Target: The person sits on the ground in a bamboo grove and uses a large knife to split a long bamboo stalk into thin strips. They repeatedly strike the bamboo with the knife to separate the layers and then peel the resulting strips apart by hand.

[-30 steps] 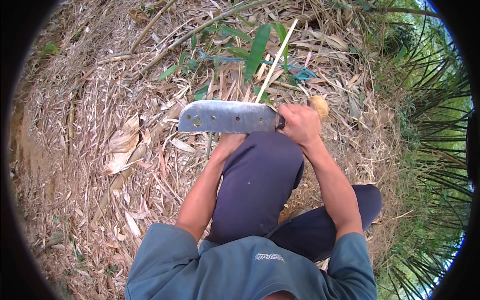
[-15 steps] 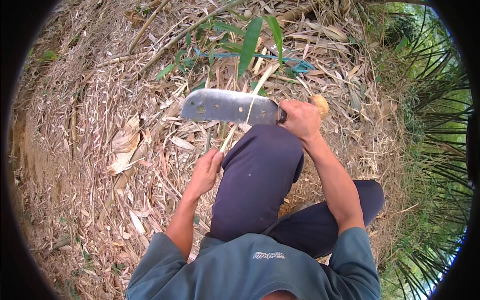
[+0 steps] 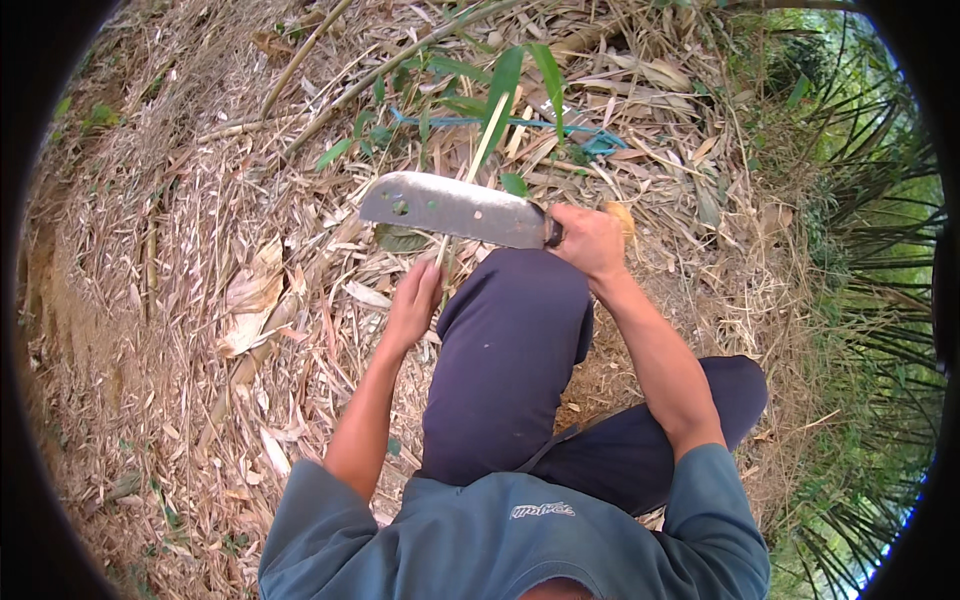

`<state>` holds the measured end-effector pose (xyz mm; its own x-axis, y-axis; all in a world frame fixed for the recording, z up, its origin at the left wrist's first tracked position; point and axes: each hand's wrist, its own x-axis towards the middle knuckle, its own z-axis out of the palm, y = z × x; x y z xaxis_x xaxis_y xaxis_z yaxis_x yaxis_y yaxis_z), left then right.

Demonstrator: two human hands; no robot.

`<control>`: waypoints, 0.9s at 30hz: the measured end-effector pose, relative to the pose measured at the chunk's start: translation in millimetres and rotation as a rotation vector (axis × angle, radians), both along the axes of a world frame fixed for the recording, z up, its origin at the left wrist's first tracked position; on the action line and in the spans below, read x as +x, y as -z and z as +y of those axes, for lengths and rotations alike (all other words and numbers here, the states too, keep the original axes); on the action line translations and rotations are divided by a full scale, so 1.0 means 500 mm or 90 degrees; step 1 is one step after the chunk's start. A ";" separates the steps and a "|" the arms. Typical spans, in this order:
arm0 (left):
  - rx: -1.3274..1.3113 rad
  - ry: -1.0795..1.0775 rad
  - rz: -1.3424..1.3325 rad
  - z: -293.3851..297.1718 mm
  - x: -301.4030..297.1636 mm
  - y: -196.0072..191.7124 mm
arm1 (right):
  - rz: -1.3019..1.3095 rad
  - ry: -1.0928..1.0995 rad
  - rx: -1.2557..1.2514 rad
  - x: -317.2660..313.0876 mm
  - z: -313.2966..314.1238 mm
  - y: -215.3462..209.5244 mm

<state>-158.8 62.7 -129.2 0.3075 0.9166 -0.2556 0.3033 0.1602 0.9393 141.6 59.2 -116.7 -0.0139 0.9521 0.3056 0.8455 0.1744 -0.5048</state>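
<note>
My right hand (image 3: 590, 240) is wrapped round the dark handle of a broad machete, whose wooden end (image 3: 620, 218) shows past the fist. The wide steel machete blade (image 3: 455, 208) points left, just beyond my raised knee, with several holes through it. In my left hand (image 3: 415, 300) is the near end of a thin pale strip (image 3: 490, 130), which looks like split bamboo. The strip runs away from me and meets the blade. Where they cross, the blade covers part of the strip. My left fingers are partly hidden behind the hand.
My knee in dark trousers (image 3: 510, 340) stands between my arms. Beyond the blade are green leaves (image 3: 505, 85), a blue cord (image 3: 600, 142) and a long thin branch (image 3: 400, 50). Dry leaves and shavings (image 3: 200, 300) cover the ground. Spiky green plants (image 3: 890, 250) grow at the right.
My left hand has moved forward, closer to the blade, and the strip now stands further left. The machete and my right hand have shifted slightly left, with the blade tilted a little.
</note>
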 end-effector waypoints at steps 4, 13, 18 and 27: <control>-0.035 -0.049 -0.115 0.104 0.105 0.025 | -0.029 -0.010 0.008 0.001 0.003 -0.008; 0.229 0.169 0.220 0.130 0.142 0.051 | -0.032 -0.027 0.026 0.024 -0.002 0.002; 0.333 0.213 0.263 0.103 0.126 0.032 | -0.083 -0.040 0.034 0.033 0.000 -0.014; 0.387 0.161 0.332 0.044 0.094 -0.017 | -0.076 -0.027 0.031 0.040 0.004 0.005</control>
